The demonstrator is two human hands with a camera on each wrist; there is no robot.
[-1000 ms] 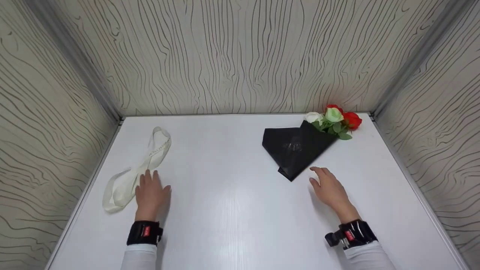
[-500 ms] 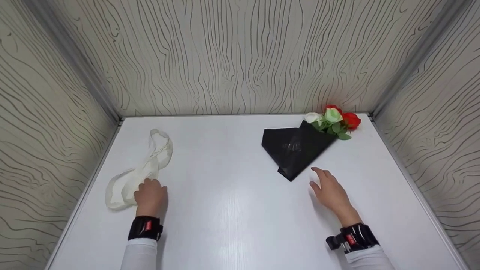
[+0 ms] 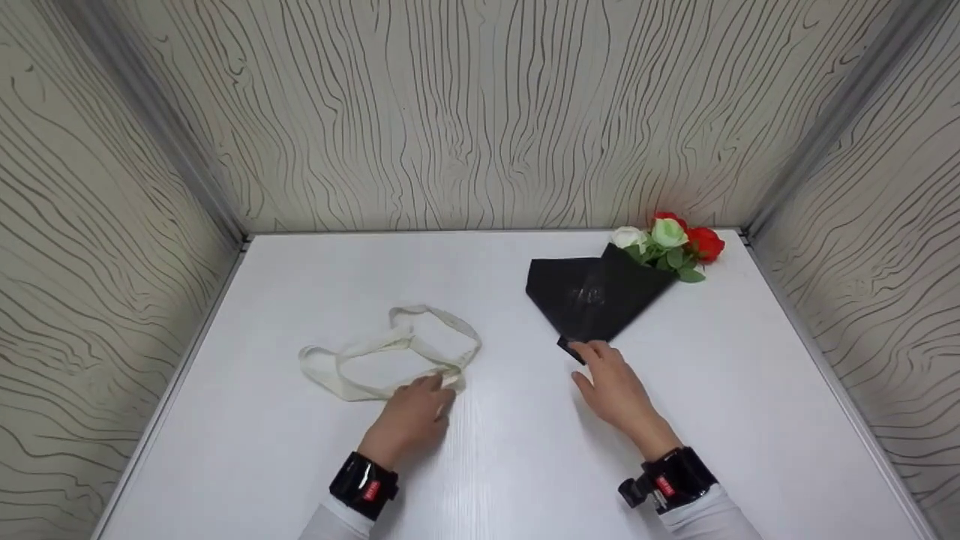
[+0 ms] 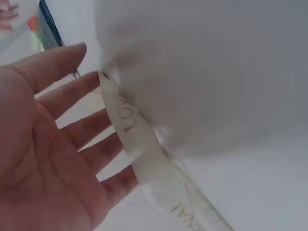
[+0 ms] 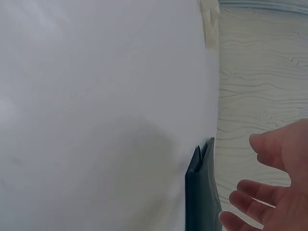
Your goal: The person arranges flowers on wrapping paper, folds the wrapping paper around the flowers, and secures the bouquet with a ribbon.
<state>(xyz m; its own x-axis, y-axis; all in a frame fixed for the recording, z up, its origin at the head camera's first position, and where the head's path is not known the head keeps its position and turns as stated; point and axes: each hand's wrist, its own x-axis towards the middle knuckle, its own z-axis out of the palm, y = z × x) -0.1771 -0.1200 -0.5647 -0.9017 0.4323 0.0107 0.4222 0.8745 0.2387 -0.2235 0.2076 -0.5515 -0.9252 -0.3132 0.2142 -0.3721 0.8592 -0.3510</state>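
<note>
A cream ribbon (image 3: pixel 343 384) with gold lettering lies in loose loops left of the table's middle. My left hand (image 3: pixel 411 421) is at its near right end. In the left wrist view, the fingertips touch the lettered ribbon (image 4: pixel 144 154) with fingers fairly straight, and the thumb stands apart from it. On the right lies a bouquet in black wrapping paper (image 3: pixel 600 296), its red, white and pale green flowers (image 3: pixel 669 231) towards the back corner. My right hand (image 3: pixel 619 394) is at the wrapper's narrow end, fingers loosely bent; the right wrist view shows nothing in its grasp.
A white table (image 3: pixel 480 480) carries everything. Wood-grain patterned panels (image 3: pixel 450 112) rise behind it and on both sides, with grey strips at the corners. The flowers lie close to the back panel.
My left hand has moved right, drawing the ribbon from the left side towards the middle, and its loops have spread. My right hand has shifted left to the wrapper's tip. The bouquet stays put.
</note>
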